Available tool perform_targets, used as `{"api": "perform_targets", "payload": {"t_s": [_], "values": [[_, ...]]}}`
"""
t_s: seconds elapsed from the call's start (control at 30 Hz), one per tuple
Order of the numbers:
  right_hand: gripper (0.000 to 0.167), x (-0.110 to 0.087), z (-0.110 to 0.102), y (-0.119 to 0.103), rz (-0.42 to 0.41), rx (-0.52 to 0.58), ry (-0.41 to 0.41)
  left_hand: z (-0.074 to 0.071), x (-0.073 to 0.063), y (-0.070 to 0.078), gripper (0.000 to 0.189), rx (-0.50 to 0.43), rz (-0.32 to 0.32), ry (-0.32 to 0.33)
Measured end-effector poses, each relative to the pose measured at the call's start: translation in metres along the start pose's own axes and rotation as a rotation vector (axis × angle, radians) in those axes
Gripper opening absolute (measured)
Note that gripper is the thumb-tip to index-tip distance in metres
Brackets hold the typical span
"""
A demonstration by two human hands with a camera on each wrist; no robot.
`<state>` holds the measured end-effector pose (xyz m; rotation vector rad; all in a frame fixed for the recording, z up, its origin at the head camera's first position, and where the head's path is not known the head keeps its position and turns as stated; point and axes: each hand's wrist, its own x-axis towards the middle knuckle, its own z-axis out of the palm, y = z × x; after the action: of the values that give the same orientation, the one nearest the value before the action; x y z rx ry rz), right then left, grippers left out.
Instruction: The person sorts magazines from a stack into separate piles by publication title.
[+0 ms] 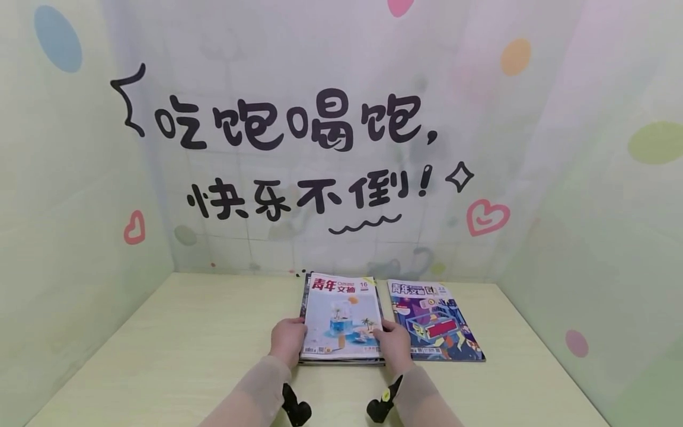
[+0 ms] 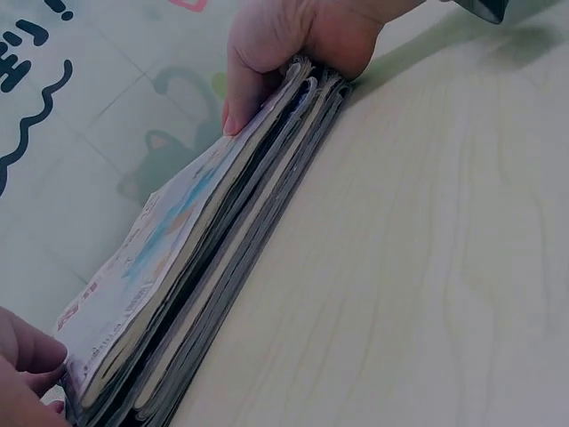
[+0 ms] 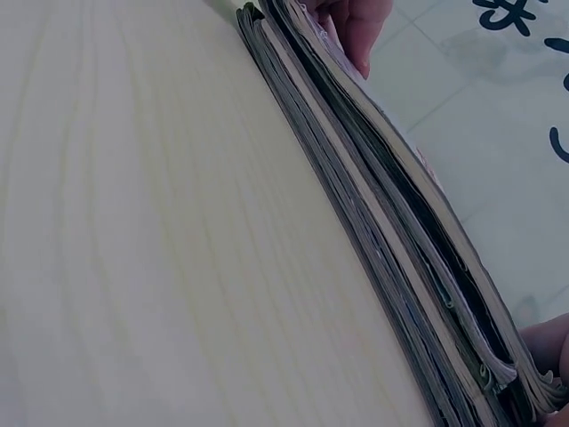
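Note:
A stack of magazines [image 1: 341,308] lies on the table, its top cover white with red lettering and a blue beach picture. At the stack's left side, my left hand [image 1: 288,341] grips the edge, thumb on top. My right hand [image 1: 396,347] holds the opposite side the same way. In the left wrist view the page edges [image 2: 222,249] show several magazines piled with slightly uneven spines. From the right wrist view, the stack's near side [image 3: 373,222] rests close to the tabletop; whether it is lifted I cannot tell. Fingers under the stack are hidden.
A second magazine [image 1: 437,323], purple and dark blue, lies flat just right of the stack, partly behind my right hand. The pale wooden table [image 1: 176,356] is enclosed by printed fabric walls [image 1: 331,249] at the back and sides. Black wrist mounts [image 1: 296,406] sit at both sleeves.

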<state>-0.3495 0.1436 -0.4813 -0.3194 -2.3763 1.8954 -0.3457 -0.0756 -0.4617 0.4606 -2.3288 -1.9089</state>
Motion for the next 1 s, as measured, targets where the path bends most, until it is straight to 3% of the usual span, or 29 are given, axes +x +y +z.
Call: {"api": "perform_targets", "payload": {"t_s": [0.2,0.33,0.43,0.63,0.77,0.87,1.0], "values": [[0.043,-0.002,-0.001,0.001,-0.017,0.002,-0.012,-0.001,-0.004,0.004,0.04,0.06,0.014,0.024],[0.043,-0.005,-0.002,-0.002,-0.006,0.017,-0.016,-0.002,-0.005,0.007,0.037,0.075,0.064,0.014],[0.043,-0.006,-0.002,-0.003,-0.003,0.01,-0.013,-0.001,-0.005,0.009,0.039,0.064,0.098,-0.028],[0.044,-0.005,-0.003,-0.005,0.012,0.011,-0.039,0.0,-0.011,0.011,0.045,0.146,0.084,-0.092],[0.044,-0.003,-0.005,-0.008,0.032,0.016,-0.059,-0.001,-0.014,0.013,0.053,0.182,0.11,-0.138],[0.044,-0.002,-0.007,-0.01,0.045,0.011,-0.061,-0.002,-0.015,0.014,0.057,0.127,0.11,-0.204],[0.043,-0.002,-0.009,-0.013,0.063,0.002,-0.057,-0.004,-0.014,0.012,0.057,-0.083,0.031,-0.273]]}}
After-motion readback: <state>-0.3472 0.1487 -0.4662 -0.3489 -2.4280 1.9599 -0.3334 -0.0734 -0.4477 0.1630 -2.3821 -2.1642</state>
